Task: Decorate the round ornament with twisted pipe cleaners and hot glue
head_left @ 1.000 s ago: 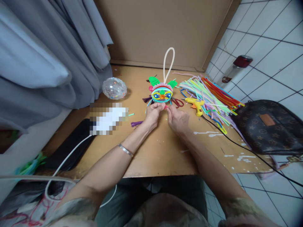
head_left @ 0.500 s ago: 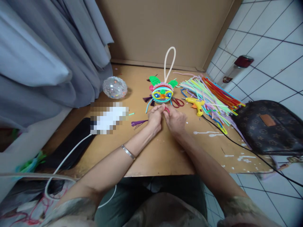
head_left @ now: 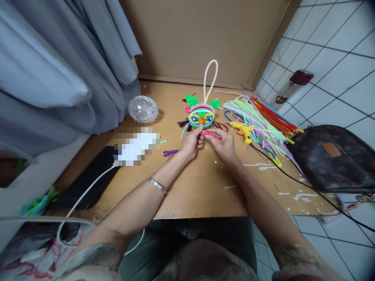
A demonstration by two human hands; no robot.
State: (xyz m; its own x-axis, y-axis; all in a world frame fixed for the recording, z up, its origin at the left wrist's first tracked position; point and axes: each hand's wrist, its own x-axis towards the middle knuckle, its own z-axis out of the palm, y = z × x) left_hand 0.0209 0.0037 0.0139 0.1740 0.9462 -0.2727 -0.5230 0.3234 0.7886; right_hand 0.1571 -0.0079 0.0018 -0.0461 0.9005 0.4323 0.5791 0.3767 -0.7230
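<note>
A bright pink pipe cleaner (head_left: 214,136), curled at its left end, stretches between my hands over the table. My left hand (head_left: 191,143) is closed at the curled end, with thumb and fingers pinched together. My right hand (head_left: 225,146) grips the other part of the strip between thumb and fingers. Just beyond my fingertips sits a lion-head ornament (head_left: 201,115) with green ears, blue eyes, an orange nose and a tall cream loop on top. A purple tassel (head_left: 170,153) lies to the left of my left hand.
At right, a yellow glue gun (head_left: 243,129) rests by a pile of coloured pipe cleaners (head_left: 260,115); its black cord runs past a brown bag (head_left: 334,160). Red-handled scissors (head_left: 222,126) lie beside the ornament. A clear ball (head_left: 143,109) and a black case (head_left: 88,183) are at left.
My right hand has shifted slightly right and opened its grip wider, so more of the pink pipe cleaner shows. My left hand stays almost in place.
</note>
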